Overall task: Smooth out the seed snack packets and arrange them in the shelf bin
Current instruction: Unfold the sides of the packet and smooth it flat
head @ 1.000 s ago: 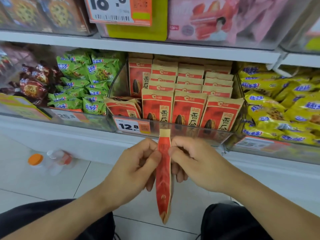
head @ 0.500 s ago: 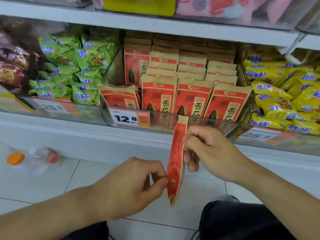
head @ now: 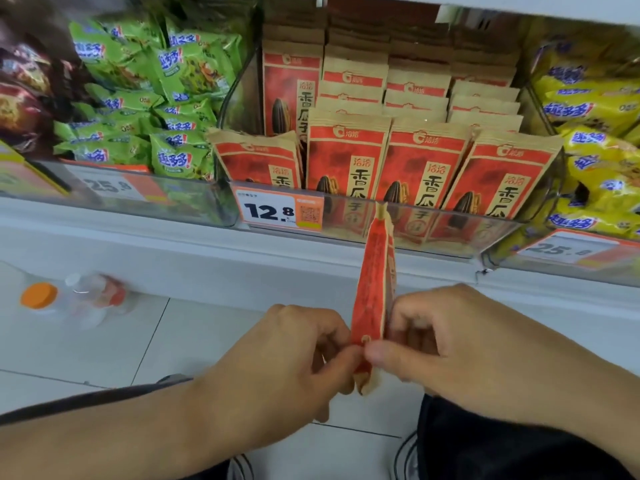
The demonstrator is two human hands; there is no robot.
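A red and tan seed snack packet (head: pixel 374 278) stands edge-on and upright in front of the shelf. My left hand (head: pixel 298 355) pinches its lower end from the left and my right hand (head: pixel 436 344) pinches it from the right. Behind it, the clear shelf bin (head: pixel 450 230) holds several rows of the same packets (head: pixel 422 168) standing upright. One packet (head: pixel 258 157) at the bin's front left leans and sits lower than the others.
Green snack bags (head: pixel 156 98) fill the bin to the left and yellow bags (head: pixel 595 140) the bin to the right. An orange price tag (head: pixel 277 211) reads 12.8. A bottle with an orange cap (head: pixel 69 299) lies on the tiled floor at left.
Both hands slid down the packet from its upper part to its lower end. My view moved closer to the bin.
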